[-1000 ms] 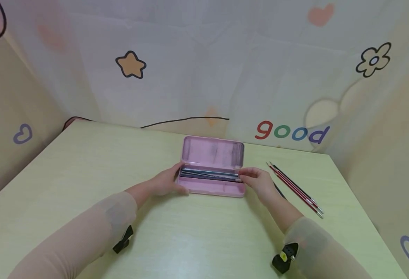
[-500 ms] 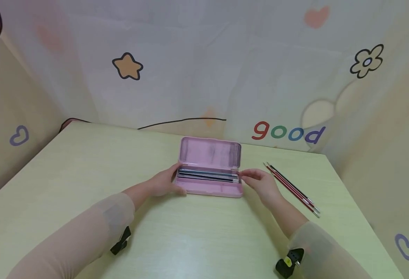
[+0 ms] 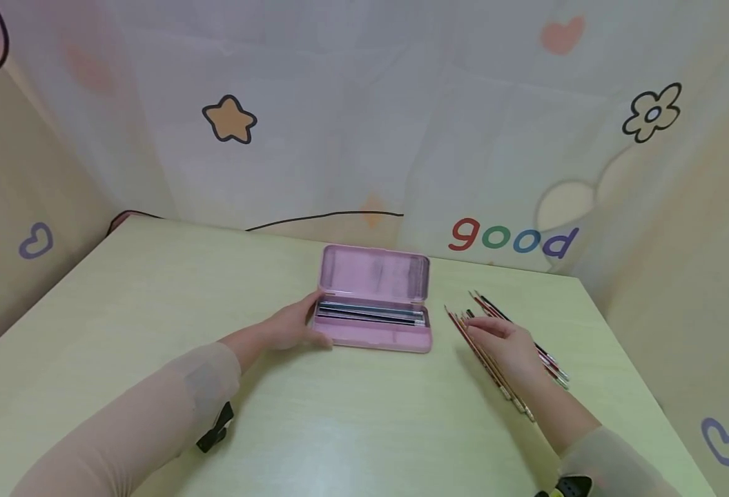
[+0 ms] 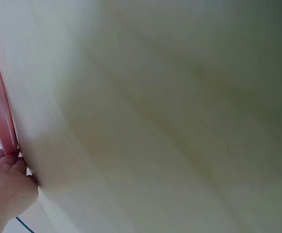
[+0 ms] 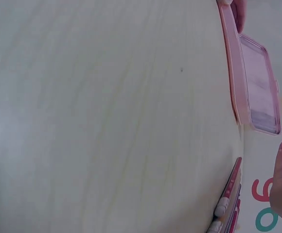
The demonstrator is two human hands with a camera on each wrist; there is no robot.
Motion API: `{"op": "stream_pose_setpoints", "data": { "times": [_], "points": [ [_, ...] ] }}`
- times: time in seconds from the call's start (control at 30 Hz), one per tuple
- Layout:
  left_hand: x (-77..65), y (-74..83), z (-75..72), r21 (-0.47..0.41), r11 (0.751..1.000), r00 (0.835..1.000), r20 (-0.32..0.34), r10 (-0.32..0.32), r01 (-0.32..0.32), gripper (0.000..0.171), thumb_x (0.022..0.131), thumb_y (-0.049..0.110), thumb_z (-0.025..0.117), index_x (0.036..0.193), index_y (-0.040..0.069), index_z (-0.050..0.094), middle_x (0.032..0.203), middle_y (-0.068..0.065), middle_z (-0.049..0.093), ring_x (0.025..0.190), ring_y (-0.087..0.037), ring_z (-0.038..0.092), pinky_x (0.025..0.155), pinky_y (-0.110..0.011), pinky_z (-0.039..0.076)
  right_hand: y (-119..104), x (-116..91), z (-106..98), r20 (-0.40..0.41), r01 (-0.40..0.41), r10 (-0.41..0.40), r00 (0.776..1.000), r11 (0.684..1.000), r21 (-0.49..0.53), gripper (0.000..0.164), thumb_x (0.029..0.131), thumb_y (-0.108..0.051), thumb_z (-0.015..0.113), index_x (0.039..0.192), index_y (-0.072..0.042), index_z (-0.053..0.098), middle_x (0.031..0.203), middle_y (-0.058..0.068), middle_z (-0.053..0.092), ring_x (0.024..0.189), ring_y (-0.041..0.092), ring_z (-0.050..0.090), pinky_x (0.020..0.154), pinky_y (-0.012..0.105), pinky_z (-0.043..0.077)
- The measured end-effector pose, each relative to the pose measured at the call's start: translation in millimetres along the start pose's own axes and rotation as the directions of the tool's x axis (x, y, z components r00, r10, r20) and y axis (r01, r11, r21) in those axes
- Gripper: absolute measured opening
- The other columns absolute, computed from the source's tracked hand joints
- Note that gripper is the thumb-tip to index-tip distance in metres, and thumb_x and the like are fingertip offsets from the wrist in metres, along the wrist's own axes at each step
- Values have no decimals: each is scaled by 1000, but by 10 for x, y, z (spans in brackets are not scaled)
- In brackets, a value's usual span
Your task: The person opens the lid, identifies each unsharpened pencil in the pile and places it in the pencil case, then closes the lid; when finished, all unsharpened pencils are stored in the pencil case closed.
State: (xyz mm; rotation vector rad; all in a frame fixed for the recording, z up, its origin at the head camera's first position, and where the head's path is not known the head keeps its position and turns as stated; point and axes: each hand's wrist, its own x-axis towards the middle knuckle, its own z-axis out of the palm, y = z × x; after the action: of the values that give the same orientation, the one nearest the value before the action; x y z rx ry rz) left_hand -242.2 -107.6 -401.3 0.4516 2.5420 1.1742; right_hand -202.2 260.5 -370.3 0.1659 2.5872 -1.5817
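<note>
A pink pencil case (image 3: 377, 336) stands with its lid raised. Several dark and bluish pencils (image 3: 371, 312) lie inside it. My left hand (image 3: 290, 324) grips the case's left end, thumb at the front; the left wrist view shows fingers (image 4: 9, 160) against its edge. My right hand (image 3: 504, 348) is over the loose pencils to the right of the case, fingertips close to their points. Nothing shows between its fingers in the right wrist view. Red and gold pencils (image 3: 487, 366) lie under and beside this hand, partly hidden by it.
Red and black pencils (image 3: 549, 364) form a second group farther right, partly behind the right hand. The pale table (image 3: 339, 421) meets a printed cloth backdrop (image 3: 315, 159) just behind the case. Cloth also hangs at both sides.
My right hand has moved from the case's right end to the right, over the loose pencils. Red and gold pencils now show beside it. My left hand stays on the case.
</note>
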Motion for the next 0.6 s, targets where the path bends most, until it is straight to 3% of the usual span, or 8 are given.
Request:
{"op": "stream_pose_setpoints", "data": {
  "times": [0.13, 0.23, 0.4, 0.6],
  "points": [
    [-3, -6, 4, 1, 1000, 1000, -4, 5, -5, 106, 74, 32, 79, 149, 4, 10, 151, -18, 21, 138, -32, 19, 112, -45, 17, 51, -93, -157, 8, -7, 7, 1000, 1000, 20, 55, 84, -45, 65, 126, -9, 58, 124, 1, 57, 114, 15, 47, 84, 14, 44],
    [-11, -1, 9, 7, 1000, 1000, -4, 10, -9, 106, 74, 32, 79, 149, 4, 9, 151, -19, 22, 138, -33, 20, 111, -46, 17, 99, -164, -252, -1, 14, -14, 1000, 1000, 17, 57, 85, -44, 64, 126, -5, 57, 119, -3, 59, 109, 8, 50, 82, 11, 44],
    [-12, 14, 12, 15, 1000, 1000, -2, 8, -8, 105, 75, 32, 78, 149, 4, 10, 151, -19, 22, 138, -33, 20, 111, -45, 17, 217, -297, -372, -15, 41, -40, 999, 998, 40, 52, 87, -39, 64, 122, -1, 58, 109, -10, 62, 96, -5, 54, 81, 10, 44],
    [7, -5, 10, -1, 1000, 1000, -1, -13, 13, 106, 74, 33, 79, 149, 5, 10, 151, -17, 21, 138, -32, 19, 112, -45, 16, 358, -400, -469, -55, 45, -42, 998, 998, 47, 45, 87, -34, 66, 117, -2, 62, 100, -18, 63, 93, -8, 55, 80, 9, 45]
  ]
}}
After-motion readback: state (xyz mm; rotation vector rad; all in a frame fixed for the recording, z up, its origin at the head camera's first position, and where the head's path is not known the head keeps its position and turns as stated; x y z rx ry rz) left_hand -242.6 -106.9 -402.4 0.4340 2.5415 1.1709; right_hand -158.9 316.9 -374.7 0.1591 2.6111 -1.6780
